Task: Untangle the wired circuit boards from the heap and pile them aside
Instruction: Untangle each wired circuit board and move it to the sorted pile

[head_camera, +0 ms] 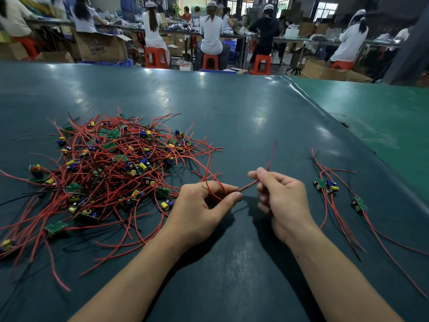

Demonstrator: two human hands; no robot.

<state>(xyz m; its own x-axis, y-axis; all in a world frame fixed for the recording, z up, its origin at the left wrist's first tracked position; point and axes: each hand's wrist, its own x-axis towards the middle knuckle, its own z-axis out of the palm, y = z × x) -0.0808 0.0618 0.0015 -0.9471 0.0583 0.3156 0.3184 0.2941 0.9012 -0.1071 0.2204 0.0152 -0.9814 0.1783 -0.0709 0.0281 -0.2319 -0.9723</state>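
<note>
A tangled heap [109,168] of small green circuit boards with red and black wires covers the left of the dark green table [243,117]. Both hands are between the heap and a small pile of separated boards [334,191] on the right. My left hand [204,210] pinches a red wire [249,185] between thumb and forefinger, with a loop of it curving over the fingers back toward the heap. My right hand [281,201] pinches the same wire further along; its free end rises blurred above the fingers.
The table's far edge runs across the top, and a lighter green mat [376,117] adjoins it at the right. Beyond the table, people sit on red stools [156,57] at benches, among cardboard boxes [101,46].
</note>
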